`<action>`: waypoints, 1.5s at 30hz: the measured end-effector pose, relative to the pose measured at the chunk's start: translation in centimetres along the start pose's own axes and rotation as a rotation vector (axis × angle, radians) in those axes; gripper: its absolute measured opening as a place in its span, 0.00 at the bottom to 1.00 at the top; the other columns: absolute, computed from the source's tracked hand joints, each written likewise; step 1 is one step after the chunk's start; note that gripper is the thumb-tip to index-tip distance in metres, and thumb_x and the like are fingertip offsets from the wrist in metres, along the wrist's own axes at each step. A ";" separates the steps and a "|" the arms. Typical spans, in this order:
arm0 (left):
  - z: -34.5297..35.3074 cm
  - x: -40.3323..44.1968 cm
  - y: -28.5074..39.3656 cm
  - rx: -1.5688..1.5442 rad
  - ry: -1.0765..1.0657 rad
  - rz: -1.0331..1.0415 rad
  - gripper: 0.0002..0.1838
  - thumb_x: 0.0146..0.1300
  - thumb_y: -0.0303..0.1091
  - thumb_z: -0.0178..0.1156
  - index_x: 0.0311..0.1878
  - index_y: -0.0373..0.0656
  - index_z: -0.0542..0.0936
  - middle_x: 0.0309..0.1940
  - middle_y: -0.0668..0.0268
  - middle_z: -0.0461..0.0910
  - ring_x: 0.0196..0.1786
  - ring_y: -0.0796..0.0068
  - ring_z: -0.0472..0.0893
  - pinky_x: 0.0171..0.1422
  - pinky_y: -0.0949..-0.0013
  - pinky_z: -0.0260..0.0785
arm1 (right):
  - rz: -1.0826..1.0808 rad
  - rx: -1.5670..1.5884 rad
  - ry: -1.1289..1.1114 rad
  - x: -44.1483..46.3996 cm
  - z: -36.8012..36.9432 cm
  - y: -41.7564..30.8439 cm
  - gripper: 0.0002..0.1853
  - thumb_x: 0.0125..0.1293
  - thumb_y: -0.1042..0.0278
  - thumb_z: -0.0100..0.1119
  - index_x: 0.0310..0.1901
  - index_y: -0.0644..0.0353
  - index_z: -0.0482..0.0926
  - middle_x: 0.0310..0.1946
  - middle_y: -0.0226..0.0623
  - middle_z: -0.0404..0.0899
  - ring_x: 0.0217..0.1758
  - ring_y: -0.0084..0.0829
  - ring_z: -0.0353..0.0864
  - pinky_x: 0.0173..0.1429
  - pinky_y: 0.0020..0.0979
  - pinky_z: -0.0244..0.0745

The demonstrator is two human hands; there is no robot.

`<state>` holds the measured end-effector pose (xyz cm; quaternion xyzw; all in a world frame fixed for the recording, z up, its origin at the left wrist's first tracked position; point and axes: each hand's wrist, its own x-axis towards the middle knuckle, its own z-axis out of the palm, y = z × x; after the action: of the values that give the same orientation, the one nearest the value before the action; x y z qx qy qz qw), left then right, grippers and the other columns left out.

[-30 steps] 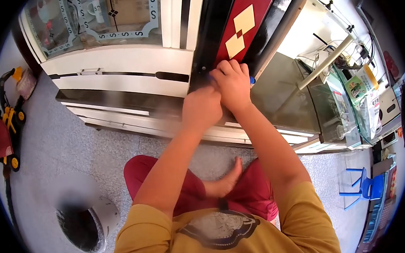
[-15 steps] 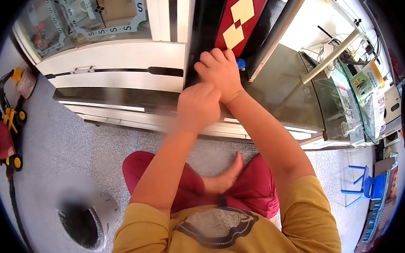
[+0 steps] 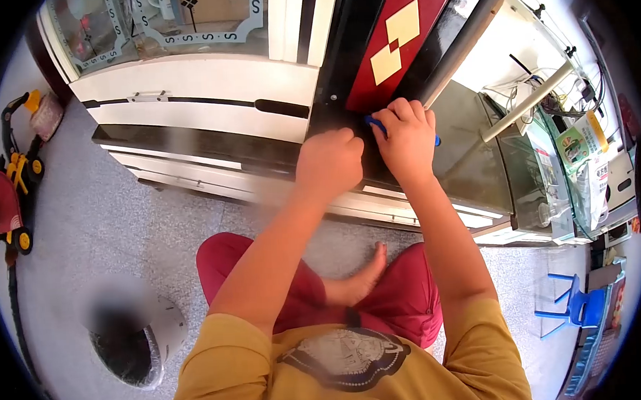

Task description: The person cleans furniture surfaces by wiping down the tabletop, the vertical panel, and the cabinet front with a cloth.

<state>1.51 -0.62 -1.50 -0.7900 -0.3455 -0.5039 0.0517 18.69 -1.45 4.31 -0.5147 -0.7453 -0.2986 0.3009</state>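
Observation:
A dark cabinet panel [image 3: 343, 63] carries a red strip [image 3: 373, 87] with cream diamond shapes [image 3: 404, 25]. At its lower end, my right hand [image 3: 407, 135] is closed around a blue stick-like object [image 3: 376, 124]; one end shows left of the fingers and the other on the right. The middle of that object is covered by the hand, so its kind is unclear. My left hand [image 3: 330, 164] makes a fist just to the left, over the cabinet's dark ledge, apart from the right hand. Whatever the left fingers may hold is hidden.
White drawers [image 3: 194, 98] flank the panel on the left. To the right are a dark shelf [image 3: 461, 140], tangled cables [image 3: 519, 91] and a printed bag [image 3: 583, 145]. On the floor stand a waste bin [image 3: 165, 335], a toy digger [image 3: 19, 174] and a blue chair [image 3: 586, 306].
My right hand has moved right and slightly down, away from above the left fist. More of the blue object shows. The left fist has shifted slightly right.

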 end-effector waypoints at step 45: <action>-1.7 3.6 6.8 -1.456 0.137 -0.660 0.37 0.93 0.55 0.39 0.85 0.31 0.67 0.84 0.51 0.69 0.87 0.58 0.66 0.90 0.56 0.55 | 0.757 1.614 0.245 -5.3 -3.6 -4.0 0.31 0.90 0.48 0.49 0.81 0.64 0.72 0.86 0.41 0.67 0.91 0.40 0.60 0.94 0.41 0.47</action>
<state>5.18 -4.70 4.11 -0.4496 -0.1419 -0.6392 -0.6076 16.94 -8.45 2.11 -0.3224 -0.4716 0.3821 0.7264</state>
